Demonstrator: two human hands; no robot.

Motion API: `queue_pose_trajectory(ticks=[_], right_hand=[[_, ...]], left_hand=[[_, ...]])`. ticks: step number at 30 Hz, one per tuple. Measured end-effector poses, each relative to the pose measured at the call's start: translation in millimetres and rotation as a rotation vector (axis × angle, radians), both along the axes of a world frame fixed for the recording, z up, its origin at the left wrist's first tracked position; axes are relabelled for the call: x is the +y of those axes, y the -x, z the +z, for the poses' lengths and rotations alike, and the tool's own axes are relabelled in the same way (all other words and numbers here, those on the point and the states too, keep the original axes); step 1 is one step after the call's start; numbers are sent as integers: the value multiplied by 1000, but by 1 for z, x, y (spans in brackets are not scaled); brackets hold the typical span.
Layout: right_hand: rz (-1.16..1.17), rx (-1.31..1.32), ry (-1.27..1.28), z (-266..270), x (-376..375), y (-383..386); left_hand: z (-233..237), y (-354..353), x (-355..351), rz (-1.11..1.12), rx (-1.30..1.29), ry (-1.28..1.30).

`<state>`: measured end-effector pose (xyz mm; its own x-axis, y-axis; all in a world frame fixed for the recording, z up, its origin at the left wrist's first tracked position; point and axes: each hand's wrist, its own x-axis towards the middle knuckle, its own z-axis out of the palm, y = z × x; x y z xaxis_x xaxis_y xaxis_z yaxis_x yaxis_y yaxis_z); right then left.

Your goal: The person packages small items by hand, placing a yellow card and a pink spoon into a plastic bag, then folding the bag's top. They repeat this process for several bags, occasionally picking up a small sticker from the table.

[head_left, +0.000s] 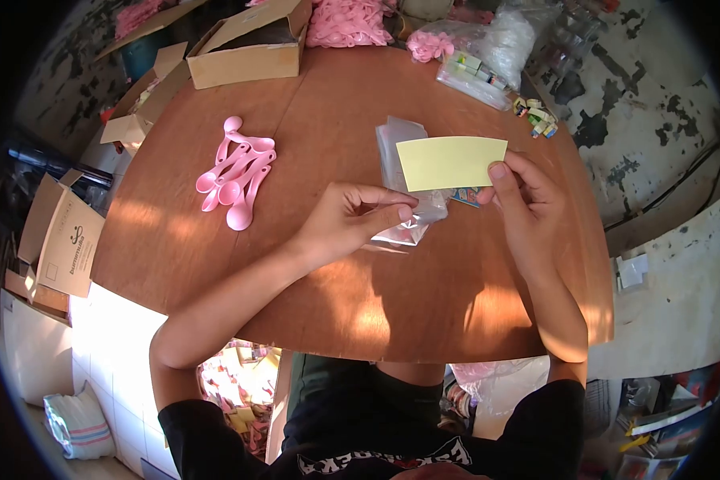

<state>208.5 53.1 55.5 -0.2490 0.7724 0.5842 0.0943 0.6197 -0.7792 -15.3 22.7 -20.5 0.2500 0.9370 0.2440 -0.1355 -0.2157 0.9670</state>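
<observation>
Between the thumb and fingers of my right hand [526, 192] is a pale yellow card [452, 163], held by its right end above the table. My left hand [358, 210] is closed in a pinch on a clear plastic bag [412, 232]. Behind the card, more clear plastic bags [390, 144] lie on the table, partly hidden. A small colourful printed piece [466, 196] shows just below the card, near my right fingertips. Off to the left rests a loose group of several pink measuring spoons [236, 172].
The brown wooden table [320, 104] has a curved edge. At its back stand an open cardboard box [248, 64], a heap of pink spoons [348, 24] and a clear pack of printed cards [476, 76]. Small card bundles [538, 118] lie at the right edge. Another cardboard box [68, 236] is left of the table.
</observation>
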Motion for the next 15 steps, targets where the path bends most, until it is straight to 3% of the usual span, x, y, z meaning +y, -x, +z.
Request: queue_pose_trajectory(ticks=[5, 10, 15], right_hand=[[86, -252, 13, -2, 11, -9], [65, -200, -8, -4, 11, -4], [92, -260, -19, -1, 14, 7]], left_hand=[[7, 3, 0, -54, -21, 128], [1, 0, 2, -127, 53, 92], [9, -1, -1, -87, -58, 102]])
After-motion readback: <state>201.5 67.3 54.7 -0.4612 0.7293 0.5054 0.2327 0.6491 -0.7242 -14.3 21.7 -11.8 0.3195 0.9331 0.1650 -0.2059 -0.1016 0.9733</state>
